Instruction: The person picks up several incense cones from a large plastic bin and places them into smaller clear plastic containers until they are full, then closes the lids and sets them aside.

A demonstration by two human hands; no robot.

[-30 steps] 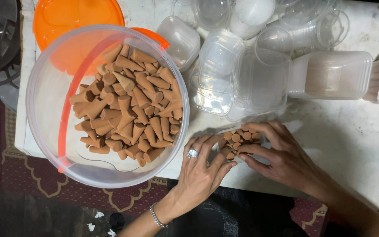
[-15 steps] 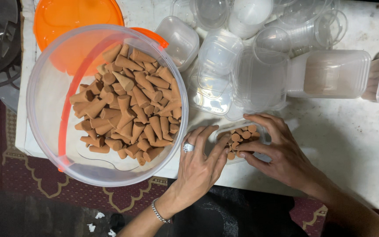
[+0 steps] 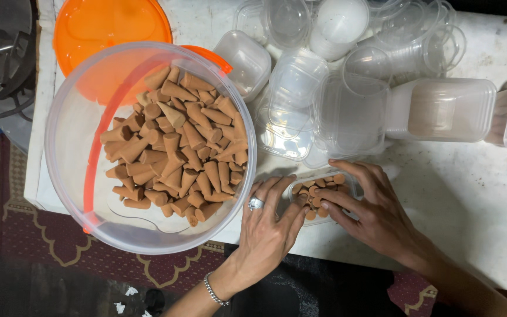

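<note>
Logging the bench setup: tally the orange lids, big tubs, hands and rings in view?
Orange lids: 1
Big clear tubs of brown cones: 1
Hands: 2, left hand and right hand, both on a small box of cones
Rings: 1, on the left hand
Total: 5

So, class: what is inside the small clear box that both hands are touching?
The small clear box holds brown cones packed upright. The left hand and right hand cover its ends and near edge, so what lies under the fingers cannot be seen.
</note>
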